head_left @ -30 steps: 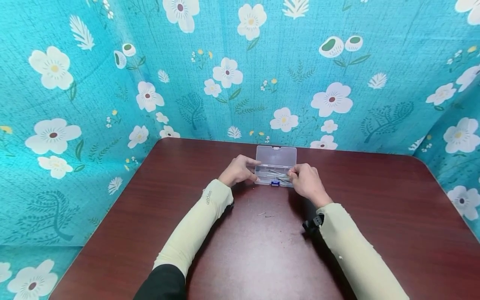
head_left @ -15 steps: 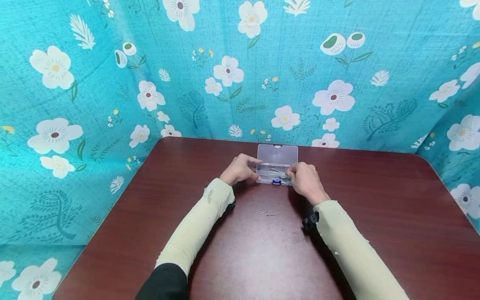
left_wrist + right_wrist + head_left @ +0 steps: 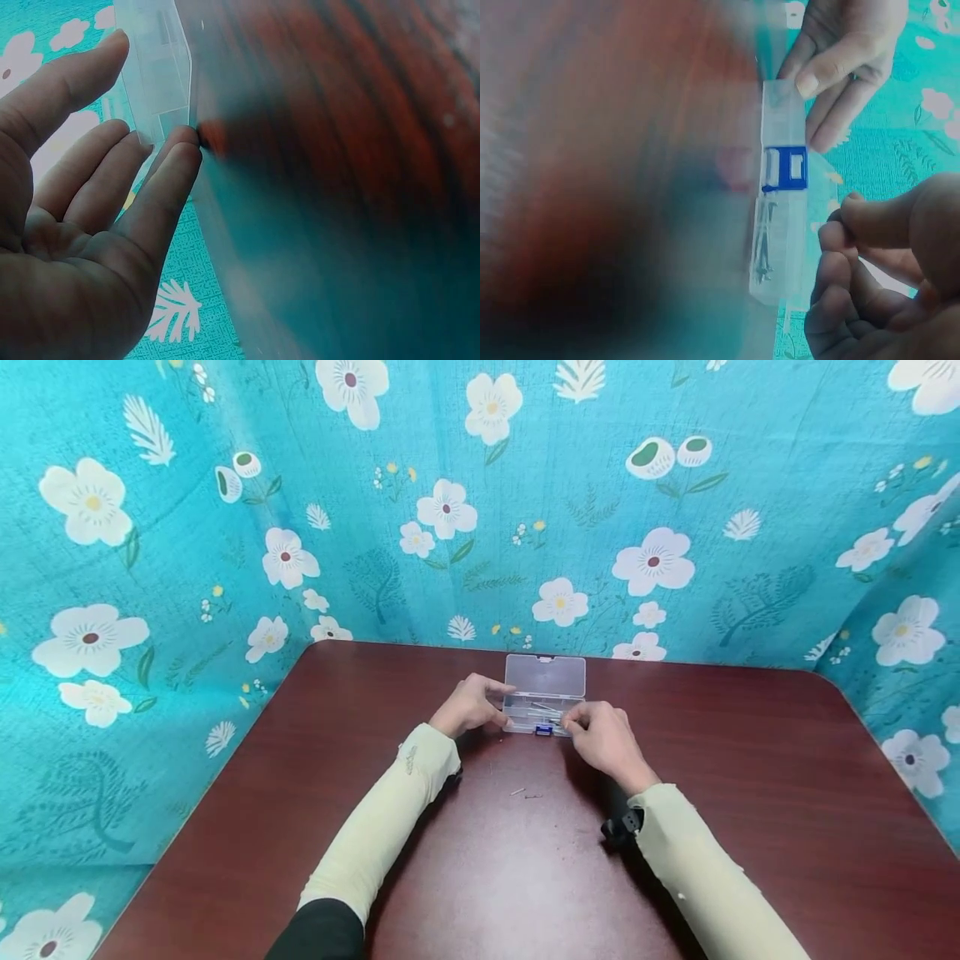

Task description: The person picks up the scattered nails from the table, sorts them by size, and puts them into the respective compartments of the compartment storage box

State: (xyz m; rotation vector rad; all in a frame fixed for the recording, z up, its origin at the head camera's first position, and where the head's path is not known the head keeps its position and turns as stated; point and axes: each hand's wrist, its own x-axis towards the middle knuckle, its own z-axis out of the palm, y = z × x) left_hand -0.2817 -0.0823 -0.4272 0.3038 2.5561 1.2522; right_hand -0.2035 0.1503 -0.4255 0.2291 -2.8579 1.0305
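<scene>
A clear plastic compartment box (image 3: pixel 517 724) with a blue latch (image 3: pixel 786 168) stands with its lid raised near the table's back edge. Thin silvery nails (image 3: pixel 762 251) lie in its right part. My left hand (image 3: pixel 469 705) holds the box's left end, thumb at the front corner and index finger towards the hinge side. Over the right end, the thumb and index finger of my right hand (image 3: pixel 606 739) pinch together at a nail; their tips mostly hide it. A few loose nails (image 3: pixel 533 796) lie on the table in front of the box.
The dark red-brown table (image 3: pixel 480 877) spreads towards me and to both sides. Right behind it hangs a turquoise floral curtain (image 3: pixel 480 568). Pale sleeves (image 3: pixel 375 827) cover both forearms, and a small dark device (image 3: pixel 624 827) sits at the right wrist.
My right hand has drawn slightly towards the box's front edge, fingertips still together. The left hand keeps its place at the box. The head view has shifted a little.
</scene>
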